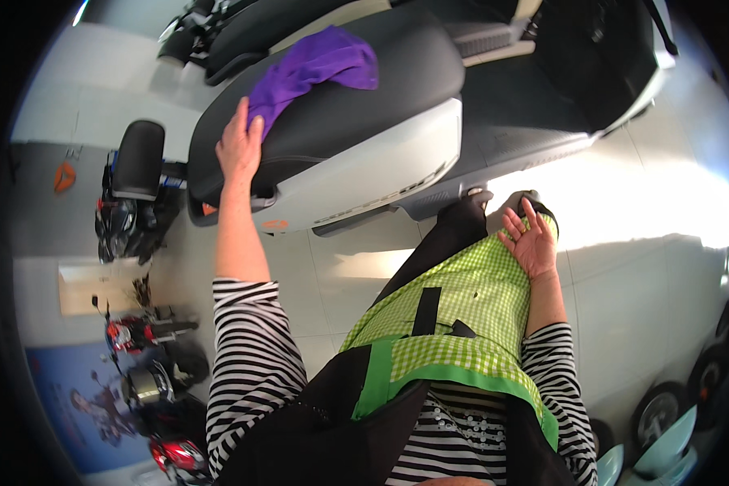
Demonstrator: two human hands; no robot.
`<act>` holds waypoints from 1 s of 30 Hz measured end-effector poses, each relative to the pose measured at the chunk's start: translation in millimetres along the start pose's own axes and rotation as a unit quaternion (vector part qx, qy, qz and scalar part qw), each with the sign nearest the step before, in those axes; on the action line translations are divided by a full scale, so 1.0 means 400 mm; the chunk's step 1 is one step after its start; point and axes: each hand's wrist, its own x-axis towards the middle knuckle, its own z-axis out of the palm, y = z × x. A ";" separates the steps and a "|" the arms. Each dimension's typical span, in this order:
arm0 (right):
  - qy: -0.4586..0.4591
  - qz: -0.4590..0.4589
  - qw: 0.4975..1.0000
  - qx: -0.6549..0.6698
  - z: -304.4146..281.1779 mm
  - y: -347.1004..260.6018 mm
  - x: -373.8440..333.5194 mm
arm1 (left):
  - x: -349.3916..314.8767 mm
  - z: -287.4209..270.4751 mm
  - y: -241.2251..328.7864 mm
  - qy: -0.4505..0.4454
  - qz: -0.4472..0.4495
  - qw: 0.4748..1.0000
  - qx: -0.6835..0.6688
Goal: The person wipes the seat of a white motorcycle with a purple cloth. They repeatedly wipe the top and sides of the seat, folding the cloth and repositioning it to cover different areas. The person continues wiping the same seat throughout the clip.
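A scooter stands across my front, its long dark seat [405, 81] above a white side panel [373, 158]. Over the seat lies a crumpled purple cloth [320, 61]. My left hand [240, 146] grips the near left end of this cloth between thumb and fingers, at the rear part of the seat. Lower and to the right, my right hand [531, 243] is empty, palm turned up and fingers apart. It rests close to the side of my green checked apron [437, 292], apart from the scooter.
Another dark seat [259, 32] shows behind the scooter. At the left stand a black motorcycle [130, 194] and red motorcycles [138, 332], near a blue poster [65, 405]. Wheels [660, 413] and pale green chairs [668, 445] are at the lower right. Bright sunlight falls on the tiled floor [624, 186].
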 end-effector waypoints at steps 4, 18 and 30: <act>0.014 0.019 0.999 -0.036 0.001 0.009 0.010 | -0.005 0.028 0.024 0.020 -0.037 0.997 0.064; -0.208 -0.258 0.740 -0.585 0.627 -0.060 0.270 | -0.004 0.088 0.152 0.057 -0.039 0.996 0.051; -0.073 -0.261 0.294 -0.916 0.989 0.261 0.554 | -0.120 -0.090 -0.208 0.056 -0.356 0.933 -0.003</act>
